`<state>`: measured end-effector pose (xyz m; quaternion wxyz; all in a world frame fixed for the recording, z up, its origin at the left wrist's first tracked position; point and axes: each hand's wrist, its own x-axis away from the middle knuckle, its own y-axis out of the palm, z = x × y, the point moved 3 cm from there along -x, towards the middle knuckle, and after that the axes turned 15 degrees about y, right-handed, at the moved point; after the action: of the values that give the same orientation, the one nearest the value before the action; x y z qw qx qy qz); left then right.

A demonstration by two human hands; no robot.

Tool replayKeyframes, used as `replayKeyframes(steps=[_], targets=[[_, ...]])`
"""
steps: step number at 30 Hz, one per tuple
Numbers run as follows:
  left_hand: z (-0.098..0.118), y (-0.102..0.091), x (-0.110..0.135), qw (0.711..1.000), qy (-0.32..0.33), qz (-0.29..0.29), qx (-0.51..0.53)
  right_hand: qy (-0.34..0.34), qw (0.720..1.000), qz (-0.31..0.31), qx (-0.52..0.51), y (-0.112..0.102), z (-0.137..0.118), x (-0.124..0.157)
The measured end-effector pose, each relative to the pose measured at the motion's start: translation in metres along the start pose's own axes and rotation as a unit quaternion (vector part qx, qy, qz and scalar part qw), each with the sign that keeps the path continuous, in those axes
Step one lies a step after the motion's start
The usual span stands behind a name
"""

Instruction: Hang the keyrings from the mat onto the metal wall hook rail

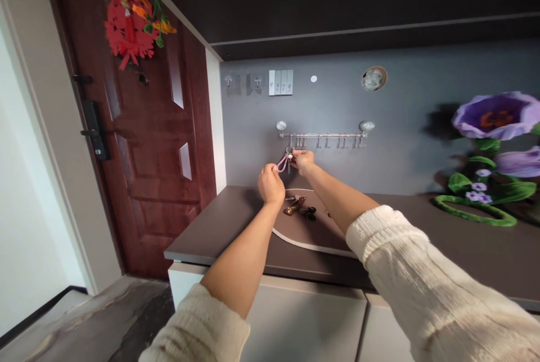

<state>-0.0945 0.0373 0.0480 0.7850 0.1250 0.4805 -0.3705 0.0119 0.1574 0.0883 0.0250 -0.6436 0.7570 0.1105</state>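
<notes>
Both hands are raised to the left end of a metal hook rail [324, 135] on the grey wall. My left hand [271, 185] is closed on the pink strap of a keychain [282, 164]. My right hand [302, 162] pinches the same keychain near its metal ring, just under the leftmost hook; I cannot tell whether the ring is over the hook. A key hangs below the ring, between the hands. Under them, on a brown mat [312, 235] with a pale edge, lie more keys [295, 204] with brown and dark fobs.
A dark cabinet [358, 2] overhangs the counter [211, 232]. On the right stand purple fabric flowers [498, 117] with a green looped base. Light switches [280, 82] and two clear hooks [257, 82] are on the wall. To the left is a red-brown door [156, 171].
</notes>
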Motion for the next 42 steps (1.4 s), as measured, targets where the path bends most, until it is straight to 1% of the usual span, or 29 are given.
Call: replayKeyframes(steps=[3,5,14,19,21,23,26,28,33,35,37,40,42], targets=[[0.001,0.000,0.001,1.000,0.007,-0.022,-0.017,0.051,0.999,0.015,-0.002,-0.003,0.000,0.007],[0.002,0.001,0.002,0.999,0.017,-0.038,-0.030,0.065,0.998,0.011,0.002,-0.006,-0.002,0.014],[0.002,0.006,0.004,0.992,0.048,-0.107,-0.047,0.077,0.996,-0.042,0.019,-0.023,-0.017,0.048],[0.001,0.012,0.008,0.982,0.054,-0.171,-0.055,0.089,0.993,-0.077,0.016,-0.039,-0.021,0.069],[0.000,0.015,0.011,0.977,0.063,-0.197,-0.058,0.085,0.992,-0.090,0.014,-0.047,-0.020,0.076],[0.000,0.018,0.013,0.969,0.081,-0.223,-0.062,0.073,0.993,-0.090,0.023,-0.056,-0.016,0.083],[0.001,0.022,0.016,0.952,0.111,-0.274,-0.074,0.045,0.993,-0.077,0.072,-0.071,-0.006,0.089],[0.002,0.024,0.019,0.940,0.117,-0.309,-0.084,0.021,0.991,-0.066,0.118,-0.081,0.003,0.090],[0.002,0.025,0.024,0.913,0.077,-0.392,-0.081,-0.034,0.968,-0.039,0.245,-0.100,0.021,0.083],[0.002,0.026,0.027,0.904,0.070,-0.415,-0.073,-0.050,0.956,-0.034,0.287,-0.103,0.023,0.081],[0.001,0.028,0.029,0.897,0.078,-0.430,-0.069,-0.061,0.943,-0.026,0.326,-0.103,0.022,0.081],[-0.003,0.031,0.032,0.888,0.099,-0.444,-0.073,-0.073,0.924,-0.014,0.374,-0.103,0.020,0.084],[-0.004,0.032,0.032,0.883,0.101,-0.452,-0.077,-0.076,0.917,-0.011,0.392,-0.102,0.019,0.087]])
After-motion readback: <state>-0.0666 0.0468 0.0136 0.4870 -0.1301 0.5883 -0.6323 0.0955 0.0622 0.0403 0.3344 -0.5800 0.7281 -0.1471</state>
